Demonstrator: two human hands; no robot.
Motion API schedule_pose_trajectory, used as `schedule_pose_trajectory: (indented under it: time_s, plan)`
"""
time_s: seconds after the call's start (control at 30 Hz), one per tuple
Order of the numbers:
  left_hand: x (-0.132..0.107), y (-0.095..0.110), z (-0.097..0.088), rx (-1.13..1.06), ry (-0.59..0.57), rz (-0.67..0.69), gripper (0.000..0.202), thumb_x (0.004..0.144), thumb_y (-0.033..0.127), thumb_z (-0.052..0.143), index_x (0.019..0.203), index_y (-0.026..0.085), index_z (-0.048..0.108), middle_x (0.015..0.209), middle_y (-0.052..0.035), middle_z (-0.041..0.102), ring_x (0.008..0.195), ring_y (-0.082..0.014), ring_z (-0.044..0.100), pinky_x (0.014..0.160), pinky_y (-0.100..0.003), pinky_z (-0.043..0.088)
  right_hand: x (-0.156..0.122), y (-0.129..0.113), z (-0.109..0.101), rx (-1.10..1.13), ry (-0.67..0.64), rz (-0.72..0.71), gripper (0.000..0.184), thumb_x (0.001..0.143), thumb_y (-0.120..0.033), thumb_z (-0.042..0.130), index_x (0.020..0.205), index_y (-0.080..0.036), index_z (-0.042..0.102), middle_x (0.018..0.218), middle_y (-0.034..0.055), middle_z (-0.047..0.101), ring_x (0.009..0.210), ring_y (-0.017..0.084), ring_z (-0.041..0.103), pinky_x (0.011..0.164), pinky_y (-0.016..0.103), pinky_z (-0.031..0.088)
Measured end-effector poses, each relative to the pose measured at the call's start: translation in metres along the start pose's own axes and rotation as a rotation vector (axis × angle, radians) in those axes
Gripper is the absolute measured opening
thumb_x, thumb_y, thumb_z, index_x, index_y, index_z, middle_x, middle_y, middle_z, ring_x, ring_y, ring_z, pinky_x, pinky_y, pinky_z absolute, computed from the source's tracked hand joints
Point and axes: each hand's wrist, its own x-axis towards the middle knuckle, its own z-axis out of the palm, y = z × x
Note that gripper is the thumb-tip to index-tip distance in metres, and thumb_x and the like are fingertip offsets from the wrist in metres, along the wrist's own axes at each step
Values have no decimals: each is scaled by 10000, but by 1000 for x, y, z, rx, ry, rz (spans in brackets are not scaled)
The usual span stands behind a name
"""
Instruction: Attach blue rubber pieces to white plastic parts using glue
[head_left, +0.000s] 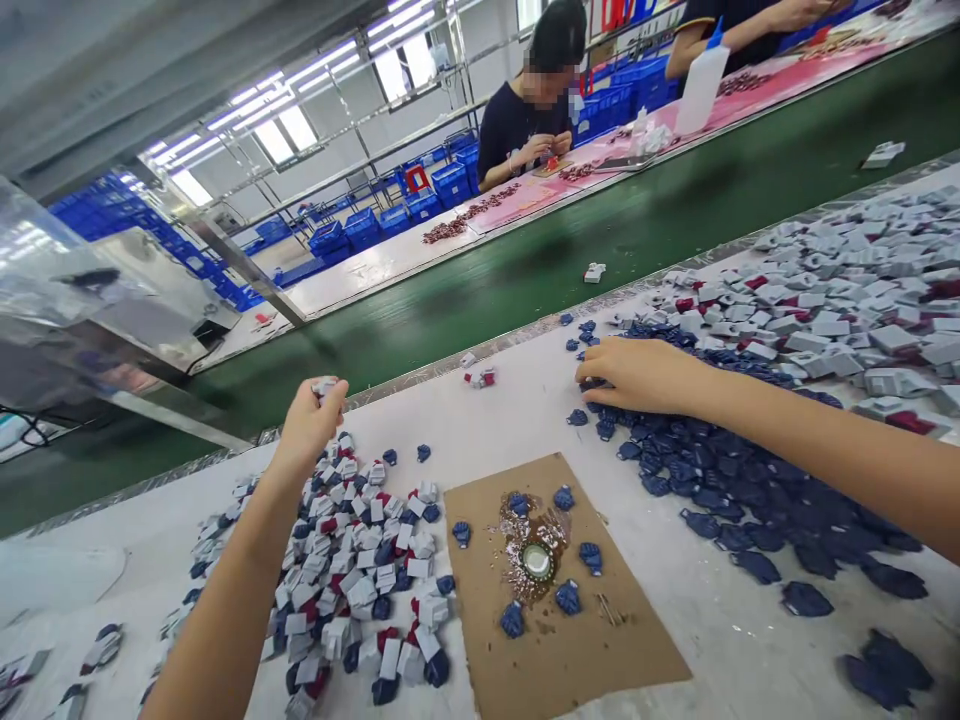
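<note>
My left hand (311, 425) is raised over the far end of a heap of grey blocks with dark blue and dark red parts (360, 560). Its fingers are closed on a small light-grey plastic piece (324, 387). To the right, my right hand (645, 375) reaches onto a pile of dark blue moulded pieces (697, 470). Its fingers and thumb are apart, with the tips among the blue pieces. Between my arms lies a brown cardboard sheet (540, 660). Several blue pieces (568, 597) sit on it around a small round cap (537, 562) in a wet, shiny patch.
Grey and dark red parts (862, 290) fill the far right of the white table (525, 425). Beyond runs a green conveyor belt (465, 310) with a stray part (594, 272). A co-worker (525, 110) sits across it, near a white squeeze bottle (701, 90). Another person's arms show at upper right.
</note>
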Motion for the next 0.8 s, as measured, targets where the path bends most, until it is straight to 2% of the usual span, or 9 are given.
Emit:
schedule_pose_trajectory:
  time_s: [0.1,0.17,0.27,0.37,0.43,0.53,0.67,0.73,0.8]
  plan:
    - [-64,-10,-16,-239,-192,-97,386,803,494,468,1008,177,545,659,22,499,491,-118,425,387,-197,288,15,-9,5,-21,-92,-86,151,781,-310,621,787,-223,744,841,65,737,796,237,672,563,276,420]
    - [-106,-20,-22,-379,-280,-168,418,767,515,505,995,171,571,677,2,527,505,-127,444,359,-197,296,16,-15,8,-40,-131,-115,138,784,-283,618,727,-227,730,782,52,731,749,226,670,554,272,408]
    - [-161,-33,-21,-576,-295,-255,404,705,502,695,922,166,644,677,-10,576,499,-116,462,362,-200,348,5,-26,14,-74,-141,-140,146,789,-212,589,710,-215,711,794,67,726,805,255,668,575,289,413]
    - [-202,-44,-9,-770,-262,-313,342,652,465,813,778,164,712,591,7,582,429,-74,435,390,-193,390,-14,-35,21,-99,-119,-171,136,804,-208,582,750,-200,706,842,101,716,890,297,644,641,337,445]
    - [-221,-49,2,-874,-289,-354,306,633,453,840,707,175,736,558,4,588,432,-77,455,395,-187,410,-28,-35,24,-102,-94,-194,198,864,-241,532,832,-187,720,907,128,714,940,309,627,731,382,463]
    - [-242,-51,18,-961,-316,-402,299,624,475,843,732,202,784,591,-29,641,506,-120,530,397,-190,441,-44,-29,24,-85,-57,-202,307,922,-231,430,972,-180,729,989,146,718,945,303,632,807,423,455]
    - [-257,-48,29,-1024,-340,-437,304,635,468,840,788,207,812,755,-84,744,667,-184,658,477,-208,519,-55,-24,23,-21,-7,-171,288,924,-223,423,950,-179,706,964,148,718,873,293,654,792,430,459]
    - [-258,-49,30,-1049,-393,-430,312,643,461,840,808,198,811,815,-94,766,715,-198,690,519,-212,541,-60,-36,24,26,12,-160,240,926,-251,443,948,-188,674,931,141,710,827,271,657,741,396,474]
    - [-258,-52,31,-1070,-433,-402,313,668,453,828,828,186,803,814,-85,765,715,-186,697,540,-205,544,-67,-59,25,96,8,-163,175,923,-271,468,945,-214,632,889,113,703,745,229,651,642,333,468]
